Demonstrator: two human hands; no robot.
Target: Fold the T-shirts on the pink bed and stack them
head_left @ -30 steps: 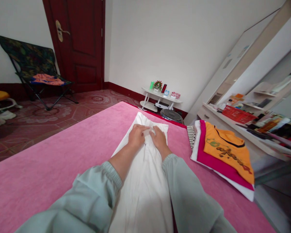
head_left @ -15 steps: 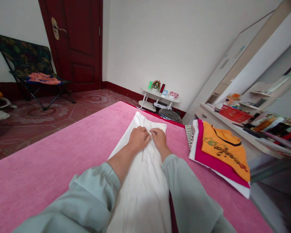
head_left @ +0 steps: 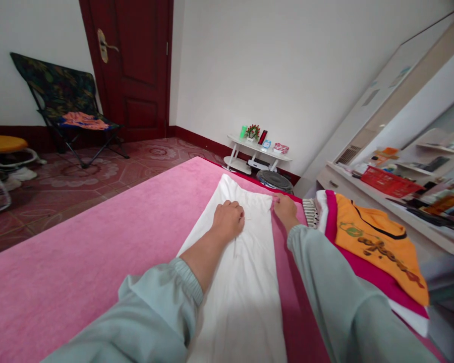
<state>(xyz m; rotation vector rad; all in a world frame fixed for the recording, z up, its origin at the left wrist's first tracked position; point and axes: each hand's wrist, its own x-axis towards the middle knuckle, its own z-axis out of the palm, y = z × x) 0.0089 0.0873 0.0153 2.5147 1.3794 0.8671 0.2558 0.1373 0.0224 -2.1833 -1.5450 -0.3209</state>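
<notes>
White cloth (head_left: 245, 282) is likely being smoothed, left hand (head_left: 229, 221) on top, right hand (head_left: 285, 208) beside; can't tell their grip. Gentle pats should help.

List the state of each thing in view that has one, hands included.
White garment: laid lengthwise, lightly creased
Left hand: on the garment, fingers curled
Right hand: by garment's far right corner, fingers curled, grip unclear
Orange shirt: folded, atop stack
Camp chair: unfolded, cloth on seat
Door: appears shut
</notes>
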